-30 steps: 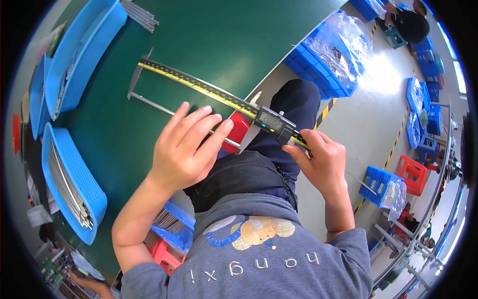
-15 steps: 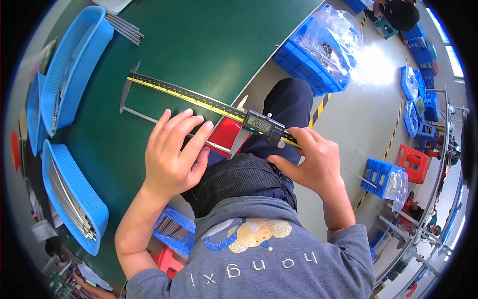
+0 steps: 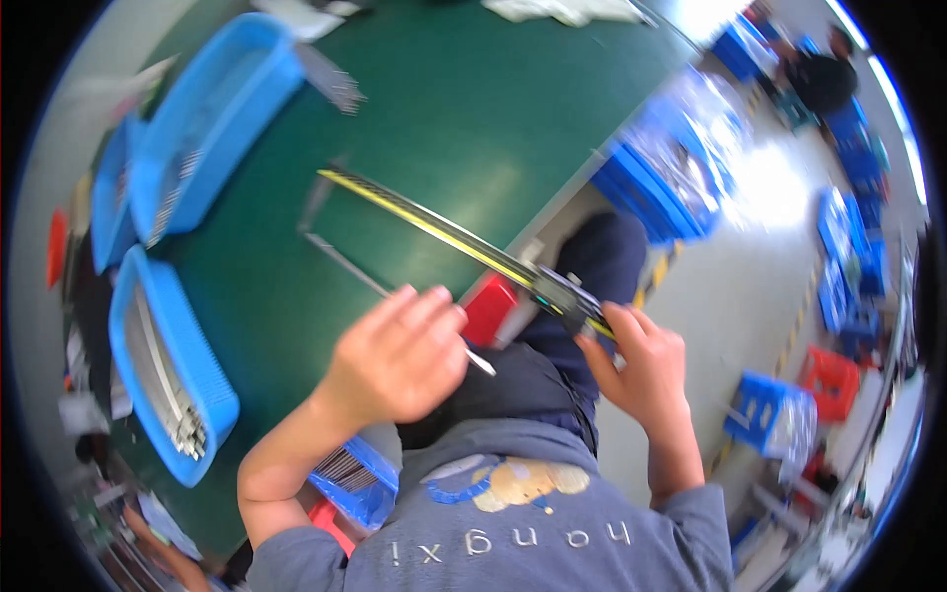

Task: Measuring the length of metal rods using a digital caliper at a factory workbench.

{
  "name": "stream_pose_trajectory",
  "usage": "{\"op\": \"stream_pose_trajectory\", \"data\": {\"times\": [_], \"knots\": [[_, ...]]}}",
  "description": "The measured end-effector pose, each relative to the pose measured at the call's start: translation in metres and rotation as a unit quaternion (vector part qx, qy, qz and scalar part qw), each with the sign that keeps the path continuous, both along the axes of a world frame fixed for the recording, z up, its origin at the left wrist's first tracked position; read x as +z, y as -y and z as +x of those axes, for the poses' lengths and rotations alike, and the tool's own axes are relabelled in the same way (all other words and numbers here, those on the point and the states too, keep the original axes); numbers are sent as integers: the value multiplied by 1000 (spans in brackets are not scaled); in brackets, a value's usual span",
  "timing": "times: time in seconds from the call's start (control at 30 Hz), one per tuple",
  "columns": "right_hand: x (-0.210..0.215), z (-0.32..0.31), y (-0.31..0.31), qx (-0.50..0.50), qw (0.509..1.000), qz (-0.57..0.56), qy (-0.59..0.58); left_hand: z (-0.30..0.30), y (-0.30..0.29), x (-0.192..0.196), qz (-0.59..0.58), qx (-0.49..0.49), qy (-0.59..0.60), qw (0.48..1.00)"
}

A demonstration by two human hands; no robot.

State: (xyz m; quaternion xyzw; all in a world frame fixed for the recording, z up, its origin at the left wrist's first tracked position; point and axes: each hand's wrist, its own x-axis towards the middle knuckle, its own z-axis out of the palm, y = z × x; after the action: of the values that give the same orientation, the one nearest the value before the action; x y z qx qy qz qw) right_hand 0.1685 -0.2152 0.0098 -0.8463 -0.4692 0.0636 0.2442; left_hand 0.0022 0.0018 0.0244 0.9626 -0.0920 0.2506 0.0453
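A digital caliper point(image 3: 434, 225) with a dark scale and yellow strip slants over the front edge of the green table. My right hand point(image 3: 641, 360) grips its near end, thumb and fingers closed beside the display housing point(image 3: 562, 294). In my closed left hand point(image 3: 400, 350) is a thin metal rod point(image 3: 345, 260), running roughly alongside the caliper. Its far end lies at the tip of the caliper's far jaw point(image 3: 313, 205). The rod's pale near end pokes out past my left hand, above my lap. Motion blur softens both hands and the display.
Blue perforated baskets point(image 3: 222, 128) stand at the table's left; a nearer basket point(image 3: 173, 365) holds several rods. More rods point(image 3: 330, 79) lie at the back. A blue crate point(image 3: 656, 187) with plastic bags stands right of the table. A red object point(image 3: 488, 308) is by my lap.
My left fingers, loosely spread over the rod before, have closed round it. The rod's near end has come away from the caliper's near jaw. The whole view has shifted.
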Motion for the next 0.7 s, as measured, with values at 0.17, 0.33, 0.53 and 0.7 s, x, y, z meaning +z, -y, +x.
{"op": "stream_pose_trajectory", "data": {"times": [0.17, 0.33, 0.53, 0.7], "knots": [[0, 1, 17, -42, 999, -8, -26, -17, -33, 72, -2, 96, 139, 986], [4, -10, 6, -46, 999, 2, -24, -35, -134, 104, 74, 200, 288, 933], [-10, -6, 2, -25, 999, 11, 30, -64, -241, 55, 113, 355, 140, 917], [-16, 4, 7, -44, 997, 60, 33, -77, -272, 22, 37, 357, 21, 933]]}}
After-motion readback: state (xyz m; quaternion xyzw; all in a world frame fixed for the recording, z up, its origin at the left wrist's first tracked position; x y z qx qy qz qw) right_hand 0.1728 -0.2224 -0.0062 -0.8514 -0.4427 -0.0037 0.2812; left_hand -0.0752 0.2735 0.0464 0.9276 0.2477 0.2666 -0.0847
